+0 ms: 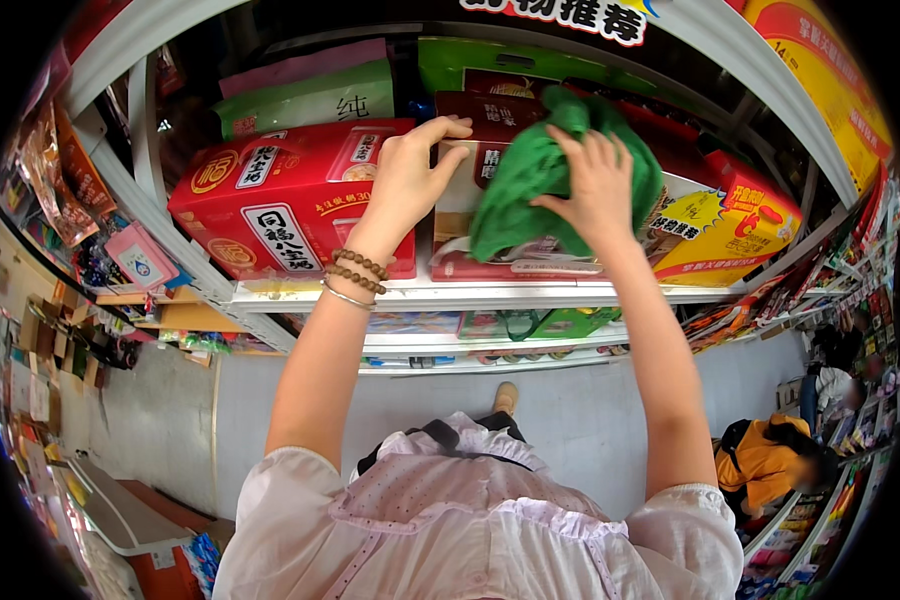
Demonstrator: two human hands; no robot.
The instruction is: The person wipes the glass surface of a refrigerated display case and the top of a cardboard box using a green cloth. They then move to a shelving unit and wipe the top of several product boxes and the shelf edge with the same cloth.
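My right hand (596, 184) presses a crumpled green cloth (517, 199) against the front of a dark red and white gift box (450, 202) on a white shelf. The cloth hides much of this box. My left hand (416, 161) is at the box's upper left corner, thumb and fingers apart; whether it touches the box I cannot tell. Beneath that hand and to its left stands a large red carton (285, 202) with printed writing. A yellow and red carton (727, 225) with a jagged tag stands to the right of the cloth.
A white metal shelf edge (450, 298) runs before me, with goods on a lower shelf (420, 324). Green packages (315, 97) stand behind the cartons. Hanging packets (60, 172) flank the left upright. Down the aisle at right is a person in orange (769, 457).
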